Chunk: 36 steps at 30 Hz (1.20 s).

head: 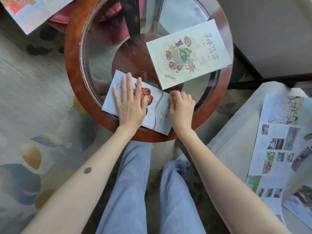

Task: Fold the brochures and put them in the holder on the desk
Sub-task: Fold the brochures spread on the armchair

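Note:
A folded brochure (157, 105) with a roast-chicken picture lies on the near rim of the round glass table (74, 68). My left hand (130, 102) lies flat on it with straight, spread fingers. My right hand (181, 107) has curled fingers that pinch the brochure's right edge. A second folded brochure (189, 54), pale green with food drawings, lies farther back on the glass, right of centre. No holder is in view.
Unfolded brochures with photos (283, 149) are spread on a grey seat at the right. Another open sheet (30, 10) lies at the top left. My legs in blue jeans (133, 191) are below the table. A patterned carpet (30, 107) covers the floor.

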### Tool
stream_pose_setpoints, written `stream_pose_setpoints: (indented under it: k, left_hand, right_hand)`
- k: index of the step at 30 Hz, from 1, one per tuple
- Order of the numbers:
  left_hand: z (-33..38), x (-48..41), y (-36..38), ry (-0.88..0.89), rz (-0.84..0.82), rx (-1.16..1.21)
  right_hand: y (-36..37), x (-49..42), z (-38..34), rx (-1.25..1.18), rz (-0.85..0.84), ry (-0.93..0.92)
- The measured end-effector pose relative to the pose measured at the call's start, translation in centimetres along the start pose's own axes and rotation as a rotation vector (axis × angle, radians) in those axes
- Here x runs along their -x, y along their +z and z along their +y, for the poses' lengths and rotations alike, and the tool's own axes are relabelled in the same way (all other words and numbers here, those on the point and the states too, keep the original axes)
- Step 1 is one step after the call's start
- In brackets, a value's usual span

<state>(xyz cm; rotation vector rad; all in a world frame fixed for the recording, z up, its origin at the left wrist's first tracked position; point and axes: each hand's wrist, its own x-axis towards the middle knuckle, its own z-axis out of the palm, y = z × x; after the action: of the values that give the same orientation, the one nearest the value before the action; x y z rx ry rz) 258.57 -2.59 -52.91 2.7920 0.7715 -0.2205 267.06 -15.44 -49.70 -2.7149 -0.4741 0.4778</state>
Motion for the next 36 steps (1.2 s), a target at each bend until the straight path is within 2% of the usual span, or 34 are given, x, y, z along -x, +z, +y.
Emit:
stream_pose_setpoints:
  k: [2, 7, 10, 13, 16, 19, 22, 24, 30, 36]
  left_hand:
    - [-0.4, 0.1, 0.6, -0.064, 0.0, -0.017]
    - [-0.6, -0.2, 1.3, -0.068, 0.022, -0.028]
    - [-0.5, -0.1, 1.0, -0.057, -0.027, -0.046]
    - [-0.2, -0.1, -0.1, -0.076, -0.044, -0.033]
    - [0.5, -2.2, -2.2, -0.145, 0.045, 0.113]
    - [1.6, -6.7, -4.4, -0.138, 0.107, 0.354]
    - [3.1, -11.4, -5.8, -0.106, 0.033, 0.432]
    - [3.9, -13.2, -6.2, -0.129, -0.008, 0.412]
    - [6.1, -12.3, -5.9, -0.146, 0.025, 0.357]
    - [8.3, -8.1, -4.9, -0.201, -0.011, 0.411]
  right_hand:
    - [0.1, -0.1, -0.2, 0.006, -0.015, -0.006]
    - [-0.3, -0.2, -0.4, 0.001, -0.044, 0.01]
    - [-1.0, -0.5, -0.5, -0.03, -0.068, 0.059]
    - [-2.2, -1.8, -0.4, -0.112, 0.012, 0.294]
    - [-3.2, -4.0, -0.3, -0.261, 0.03, 0.521]
    - [-4.2, -6.7, -0.3, -0.417, 0.052, 0.649]
    - [-5.1, -9.1, 0.4, -0.488, 0.049, 0.7]
    - [-5.7, -10.5, 0.9, -0.498, 0.051, 0.69]
    - [-7.1, -14.4, 1.7, -0.462, 0.056, 0.55]
    - [-8.0, -16.3, 0.2, -0.401, 0.011, 0.23]
